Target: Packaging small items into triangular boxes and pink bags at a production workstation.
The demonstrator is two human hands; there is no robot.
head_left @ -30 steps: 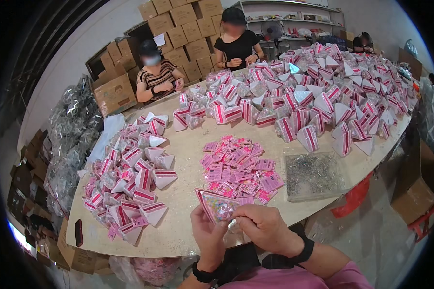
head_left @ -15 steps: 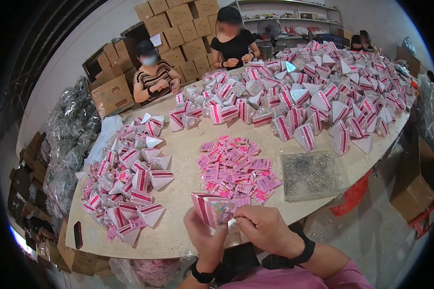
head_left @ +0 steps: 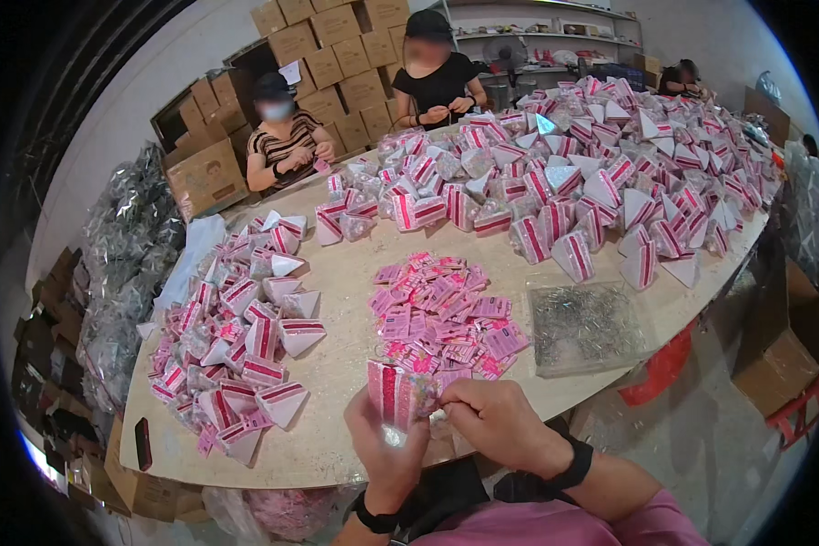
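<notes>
My left hand [head_left: 384, 455] is wrapped round a cake-slice-shaped piece [head_left: 394, 391], pink and white with a red stripe and colourful bits on its right side. At that right side, the fingers of my right hand [head_left: 500, 426] are pinched together at the piece's end. What they grip is too small and covered to make out. Just beyond my hands lies a heap of small pink printed cards [head_left: 428, 305]. To its right, a clear shallow box [head_left: 642, 359] holds many small metal parts [head_left: 587, 318].
Similar wrapped slices form a heap [head_left: 246, 337] on the left and a larger one [head_left: 555, 177] across the back. A dark phone [head_left: 143, 444] lies at the table's left edge. Two people [head_left: 287, 136] work across the table; another person sits far right. Cartons [head_left: 332, 68] are stacked behind.
The slice has turned in my left hand, so its striped side now faces me more. My right hand stays pinched at its end, shifted slightly. The whole view has moved a little.
</notes>
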